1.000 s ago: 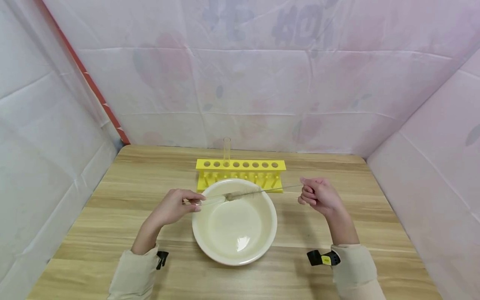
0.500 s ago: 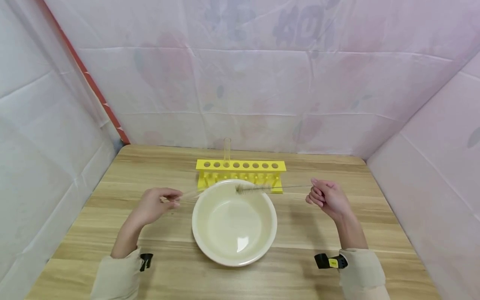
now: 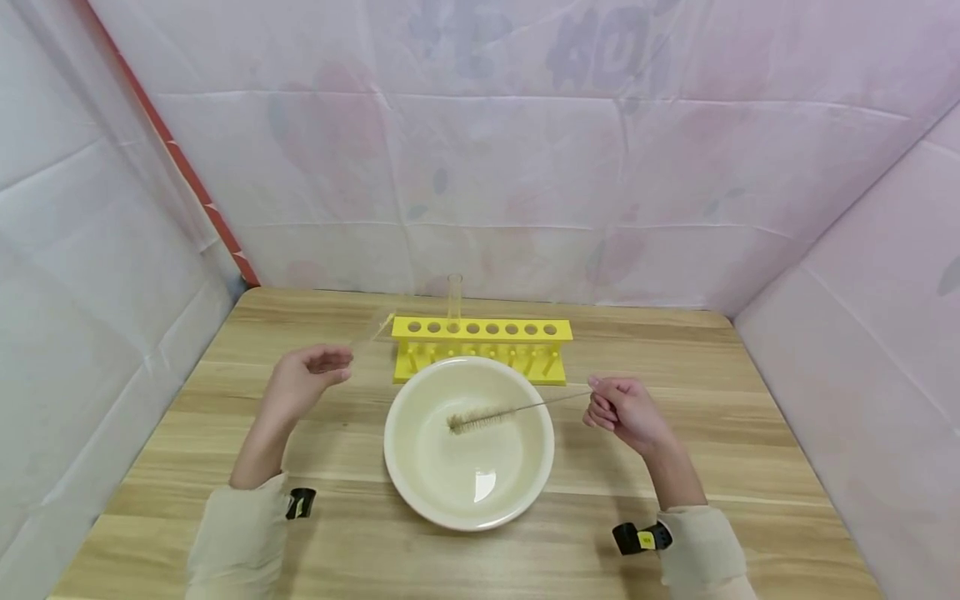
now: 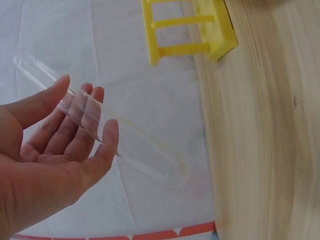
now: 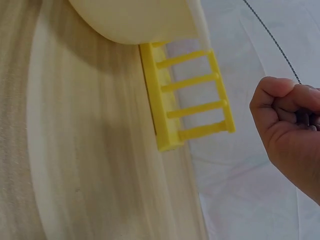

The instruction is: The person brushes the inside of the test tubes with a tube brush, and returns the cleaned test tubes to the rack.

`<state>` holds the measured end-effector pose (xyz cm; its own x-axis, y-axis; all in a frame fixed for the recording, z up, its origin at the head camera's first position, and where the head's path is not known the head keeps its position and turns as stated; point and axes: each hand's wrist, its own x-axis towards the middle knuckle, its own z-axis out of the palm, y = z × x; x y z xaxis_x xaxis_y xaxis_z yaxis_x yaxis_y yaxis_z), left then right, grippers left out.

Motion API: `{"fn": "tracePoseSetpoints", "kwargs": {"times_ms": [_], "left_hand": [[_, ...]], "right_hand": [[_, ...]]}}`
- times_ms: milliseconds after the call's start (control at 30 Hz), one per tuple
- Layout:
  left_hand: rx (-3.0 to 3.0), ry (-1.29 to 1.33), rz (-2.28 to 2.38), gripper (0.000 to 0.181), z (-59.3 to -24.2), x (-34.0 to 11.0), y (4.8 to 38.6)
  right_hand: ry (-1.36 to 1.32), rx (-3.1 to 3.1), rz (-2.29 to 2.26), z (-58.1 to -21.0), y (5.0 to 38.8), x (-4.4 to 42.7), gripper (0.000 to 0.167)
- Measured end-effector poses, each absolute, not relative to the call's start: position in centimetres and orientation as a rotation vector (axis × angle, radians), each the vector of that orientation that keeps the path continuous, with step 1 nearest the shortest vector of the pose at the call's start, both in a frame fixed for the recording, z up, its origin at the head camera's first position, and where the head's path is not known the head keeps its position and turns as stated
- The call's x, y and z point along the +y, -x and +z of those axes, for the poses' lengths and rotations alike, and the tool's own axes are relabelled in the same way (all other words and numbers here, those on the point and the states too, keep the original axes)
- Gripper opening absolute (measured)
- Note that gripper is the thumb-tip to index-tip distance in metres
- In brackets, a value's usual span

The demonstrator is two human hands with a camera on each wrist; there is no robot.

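My left hand (image 3: 302, 382) holds a clear glass test tube (image 4: 149, 149) between thumb and fingers, left of the basin. The tube slants, and it is faint in the head view. On the other side, my right hand (image 3: 628, 414) pinches the twisted wire handle of a test tube brush (image 3: 482, 419). The brush's bristle head hangs over the cream basin (image 3: 394, 467), apart from the tube. In the right wrist view only the wire (image 5: 274, 39) shows, rising from the curled fingers.
Behind the basin stands a yellow test tube rack (image 3: 501, 332), with one upright glass test tube (image 3: 454, 298) in it. The wooden table (image 3: 247, 367) meets light sheets at the back and both sides. Black straps (image 3: 643, 538) sit at the wrists.
The brush has come out of the test tube, and its head now hangs lower over the basin. My left hand has moved left and up, tilting the tube upward.
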<state>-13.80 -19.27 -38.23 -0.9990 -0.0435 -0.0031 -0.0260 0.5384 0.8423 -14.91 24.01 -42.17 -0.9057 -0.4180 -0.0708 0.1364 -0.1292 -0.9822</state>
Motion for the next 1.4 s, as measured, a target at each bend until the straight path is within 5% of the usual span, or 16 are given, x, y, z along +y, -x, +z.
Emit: {"fn": "tracePoseSetpoints", "kwargs": {"times_ms": [1000, 1400], "left_hand": [[-2.543, 0.0, -1.568, 0.025, -34.7, -12.6, 22.8], [-2.691, 0.078, -1.551, 0.018, -36.2, -11.8, 24.4]], "right_hand": [[0.237, 1.768, -2.014, -43.8, 14.4, 22.8, 0.043], [0.228, 1.787, -1.978, -43.7, 14.4, 22.9, 0.044]]}}
